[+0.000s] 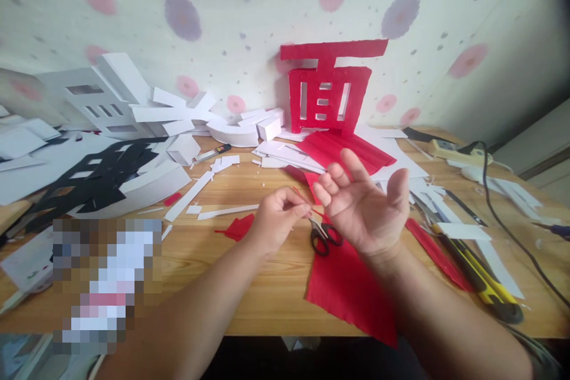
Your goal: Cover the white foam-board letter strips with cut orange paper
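My left hand [280, 217] is closed in a pinch on a thin red paper strip [297, 192] above the table. To its right, my right hand [363, 208] is raised with the palm turned up, fingers apart and nothing in it. Scissors [320, 243] with black handles lie between the hands, their blades partly hidden. They rest at the edge of a red crepe paper sheet [347, 291] that hangs over the table's front edge. A small red paper scrap [240, 227] lies left of my left wrist. Behind stands a red-covered cut-out character [327, 71].
White foam board shapes [173, 113] and black cut-outs [102, 172] crowd the left side of the wooden table [258, 309]. A small cutter [214, 153] lies among them. On the right are a yellow utility knife [485, 279], white offcuts, a dark cable [503, 214] and a power strip [461, 151].
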Demonstrator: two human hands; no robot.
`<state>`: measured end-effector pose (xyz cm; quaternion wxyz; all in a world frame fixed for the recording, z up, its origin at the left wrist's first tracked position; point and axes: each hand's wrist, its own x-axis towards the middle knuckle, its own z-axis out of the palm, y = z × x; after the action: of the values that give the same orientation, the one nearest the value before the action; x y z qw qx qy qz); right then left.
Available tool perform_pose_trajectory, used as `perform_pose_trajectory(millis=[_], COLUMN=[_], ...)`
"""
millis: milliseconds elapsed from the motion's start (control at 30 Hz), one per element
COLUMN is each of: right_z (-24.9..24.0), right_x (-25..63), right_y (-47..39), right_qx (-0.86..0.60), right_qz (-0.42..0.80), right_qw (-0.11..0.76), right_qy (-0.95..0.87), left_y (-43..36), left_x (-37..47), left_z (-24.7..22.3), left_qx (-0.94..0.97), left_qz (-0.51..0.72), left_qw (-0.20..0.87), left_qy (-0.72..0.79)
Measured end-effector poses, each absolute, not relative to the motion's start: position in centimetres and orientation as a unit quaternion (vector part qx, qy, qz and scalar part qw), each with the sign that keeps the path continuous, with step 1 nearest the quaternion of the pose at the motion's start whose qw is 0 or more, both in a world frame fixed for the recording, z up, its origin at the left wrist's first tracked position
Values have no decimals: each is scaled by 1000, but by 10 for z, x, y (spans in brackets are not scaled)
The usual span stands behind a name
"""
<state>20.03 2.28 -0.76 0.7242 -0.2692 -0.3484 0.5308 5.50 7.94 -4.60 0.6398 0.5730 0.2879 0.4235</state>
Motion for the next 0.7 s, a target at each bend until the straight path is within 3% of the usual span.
perform_pose_trajectory(millis=[200,400,567,700], right_z=[-11,-24,-27,-28], right_x=[225,216,201,192], right_y=[35,45,45,44], right_qx=[-295,-293,-301,-310], right_qz=[429,466,451,430], right_qw=[795,792,799,801], right_qy=[-311,-264,-260,-279], left_y=[91,66,50,47], left_x=[46,59,67,70], left_z=[-38,-45,-52,-53], left_qx=[507,634,748,817], left_qz=[512,422,381,444], left_qw=[609,586,491,320], left_qy=[331,278,232,182])
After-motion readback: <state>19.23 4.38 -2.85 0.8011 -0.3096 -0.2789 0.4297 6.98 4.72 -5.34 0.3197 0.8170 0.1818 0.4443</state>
